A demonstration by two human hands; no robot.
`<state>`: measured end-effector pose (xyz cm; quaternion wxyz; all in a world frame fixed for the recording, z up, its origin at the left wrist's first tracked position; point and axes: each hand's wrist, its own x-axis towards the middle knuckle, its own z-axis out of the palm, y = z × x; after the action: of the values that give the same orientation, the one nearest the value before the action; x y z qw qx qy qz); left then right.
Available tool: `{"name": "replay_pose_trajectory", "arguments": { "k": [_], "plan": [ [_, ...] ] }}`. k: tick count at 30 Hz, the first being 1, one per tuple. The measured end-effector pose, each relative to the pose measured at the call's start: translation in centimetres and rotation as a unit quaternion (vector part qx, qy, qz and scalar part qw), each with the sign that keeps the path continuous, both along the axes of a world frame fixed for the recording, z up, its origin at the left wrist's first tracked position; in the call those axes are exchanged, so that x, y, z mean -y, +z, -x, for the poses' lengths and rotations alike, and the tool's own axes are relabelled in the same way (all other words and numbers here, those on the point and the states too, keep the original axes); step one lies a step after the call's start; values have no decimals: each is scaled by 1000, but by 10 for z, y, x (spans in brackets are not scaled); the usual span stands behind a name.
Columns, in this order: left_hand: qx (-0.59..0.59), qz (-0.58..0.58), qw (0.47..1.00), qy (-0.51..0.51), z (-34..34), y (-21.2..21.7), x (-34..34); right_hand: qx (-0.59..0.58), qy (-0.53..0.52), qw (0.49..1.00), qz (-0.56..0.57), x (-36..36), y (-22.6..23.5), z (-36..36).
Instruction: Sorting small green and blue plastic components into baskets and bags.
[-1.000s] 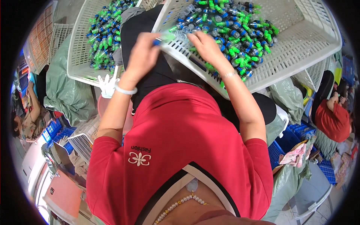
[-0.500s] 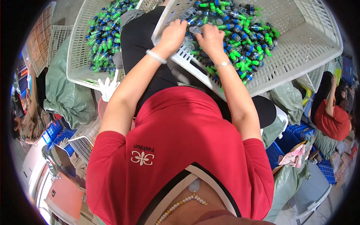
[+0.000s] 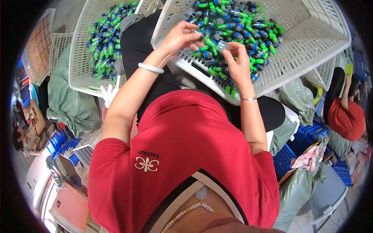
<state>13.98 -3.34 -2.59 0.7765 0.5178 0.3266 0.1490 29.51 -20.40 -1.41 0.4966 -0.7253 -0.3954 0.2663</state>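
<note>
Closest to the camera is the person's own red shirt [image 3: 186, 163], filling the lower middle, with both bare forearms running up and away from it. Not much elbow room down here: a green sack [image 3: 68, 103] sits off the left arm, and blue crates [image 3: 307, 143] crowd in by the right elbow.

Further up, the right hand [image 3: 237, 64] hangs over the near rim of the big white basket [image 3: 311, 42], fingers pinched on a small clear-and-green bottle [image 3: 221, 45]. The left hand [image 3: 179, 37] is just beside it, also over the rim, fingertips closed on a green-capped piece [image 3: 206, 39] that meets the bottle, so both hands are grasping, not loose. A white bangle [image 3: 150, 68] rides the left wrist.

The rest of the little bottles [image 3: 237, 19] are heaped in the near left part of that basket; its far right side is bare mesh, plenty of space there. The basket's front edge tilts down toward the lap.

Farther left, a second white basket [image 3: 83, 58] holds another pile along its right wall. Another person in red [image 3: 345, 116] sits well apart at the right edge.
</note>
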Motion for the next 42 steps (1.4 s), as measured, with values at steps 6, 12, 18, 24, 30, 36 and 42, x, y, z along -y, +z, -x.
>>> {"name": "replay_pose_trajectory", "arguments": {
  "k": [6, 12, 18, 24, 30, 36, 42],
  "plan": [
    [82, 91, 991, -58, 13, 8, 22, -85, 73, 992, -54, 1, 10, 7],
    [27, 65, 991, -112, 19, 15, 41, -280, -2, 960, -22, 9, 8, 9],
    [-13, -28, 990, -138, 23, 12, 51, -210, 24, 976, -47, 7, 14, 16],
    [42, -493, 862, -112, 20, 28, 59, -274, 80, 958, 15, 11, 20, 7],
    [31, -632, 765, -123, 26, 32, 65, -429, 42, 900, 58, 12, 28, 24],
    [-9, -161, 972, -171, 44, 26, 50, 318, 178, 923, -126, 4, 41, 29],
    [78, -258, 954, -130, 56, 24, 58, 122, 218, 968, 32, 10, 49, 39]
  ]
}}
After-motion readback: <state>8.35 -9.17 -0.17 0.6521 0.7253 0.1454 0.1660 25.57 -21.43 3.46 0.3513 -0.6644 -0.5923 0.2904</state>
